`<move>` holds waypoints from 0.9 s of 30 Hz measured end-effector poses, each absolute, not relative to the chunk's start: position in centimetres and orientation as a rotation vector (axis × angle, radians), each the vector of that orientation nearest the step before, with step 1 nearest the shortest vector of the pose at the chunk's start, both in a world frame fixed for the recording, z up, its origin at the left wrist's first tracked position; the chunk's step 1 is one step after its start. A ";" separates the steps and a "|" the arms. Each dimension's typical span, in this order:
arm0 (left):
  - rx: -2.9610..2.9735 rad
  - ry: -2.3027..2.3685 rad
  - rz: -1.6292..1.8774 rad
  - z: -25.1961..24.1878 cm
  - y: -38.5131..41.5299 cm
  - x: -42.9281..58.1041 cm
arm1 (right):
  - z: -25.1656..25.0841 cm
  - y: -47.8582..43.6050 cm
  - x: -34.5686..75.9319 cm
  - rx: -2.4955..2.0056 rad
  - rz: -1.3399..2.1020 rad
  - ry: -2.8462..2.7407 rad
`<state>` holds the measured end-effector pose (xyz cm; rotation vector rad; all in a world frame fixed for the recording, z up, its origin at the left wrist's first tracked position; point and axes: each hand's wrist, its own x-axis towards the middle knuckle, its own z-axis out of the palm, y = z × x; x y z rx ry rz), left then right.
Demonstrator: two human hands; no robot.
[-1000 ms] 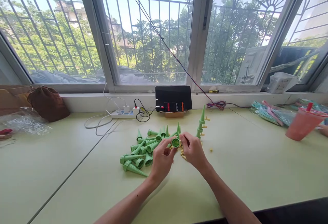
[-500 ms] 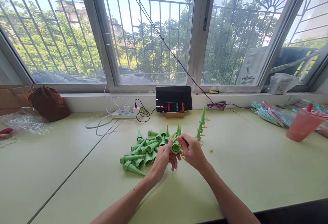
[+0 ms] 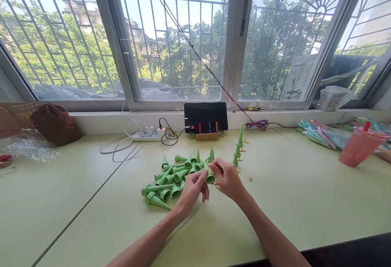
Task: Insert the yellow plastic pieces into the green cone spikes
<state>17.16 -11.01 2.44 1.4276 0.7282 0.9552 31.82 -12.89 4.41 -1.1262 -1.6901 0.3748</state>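
A green plastic watering spike (image 3: 209, 177) is gripped in my left hand (image 3: 192, 190), its wide open end towards me. My right hand (image 3: 229, 180) is closed in a pinch against the spike's right side; whatever lies between those fingertips is hidden. Left of and behind my hands lies a pile of similar green spikes (image 3: 176, 189), some upright, most on their sides. Small yellow valve pieces (image 3: 218, 187) show partly beneath my right hand. A stack of nested spikes (image 3: 238, 147) with yellow valves sticking out stands to the right.
One loose yellow piece (image 3: 250, 178) lies right of the stack. At the back, a phone (image 3: 207, 127) leans before a dark tablet (image 3: 205, 111), beside a power strip (image 3: 148, 136) with cables. A pink cup (image 3: 362, 147) stands far right, a brown pouch (image 3: 56, 124) far left.
The spike in my left hand has tilted, so its open end faces lower and more of its side shows. Both hands stay close together around it.
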 end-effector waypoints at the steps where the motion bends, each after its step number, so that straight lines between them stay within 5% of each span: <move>1: 1.448 0.728 0.964 2.5 -11.1 17.2 | 4.4 -12.9 31.8 -1.133 0.357 -1.691; 27: 2.132 0.928 1.275 1.6 -10.9 17.0 | 3.9 -12.4 31.9 -1.289 0.278 -1.666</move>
